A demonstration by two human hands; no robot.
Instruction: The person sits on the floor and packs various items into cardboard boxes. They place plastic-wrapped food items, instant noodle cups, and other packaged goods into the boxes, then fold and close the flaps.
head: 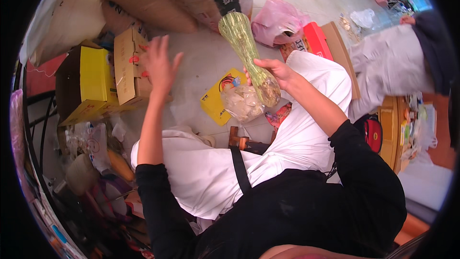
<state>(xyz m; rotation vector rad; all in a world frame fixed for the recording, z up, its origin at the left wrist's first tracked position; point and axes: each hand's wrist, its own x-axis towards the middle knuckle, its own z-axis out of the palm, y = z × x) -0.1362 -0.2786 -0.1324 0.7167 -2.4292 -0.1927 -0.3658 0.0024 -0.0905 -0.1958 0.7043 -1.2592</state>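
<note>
My right hand [274, 72] grips a long green squash [239, 39] near its brownish, rough lower end. The squash is tilted, its pale-striped upper end reaching up toward a black strip bearing white writing. My left hand [160, 64] is raised with fingers spread and nothing in it, slightly blurred, in front of a brown cardboard box [125, 66]. Beneath the squash, a clear plastic bag [241, 103] with pale contents lies partly over a yellow printed sheet or bag [217, 97] on the floor.
A yellow carton [94, 73] stands left of the brown box. A pink plastic bag [278, 21] sits beyond my right knee, beside a red box [318, 39]. Another person's legs [390, 57] are at the right. Plastic bags [95, 144] crowd the left side.
</note>
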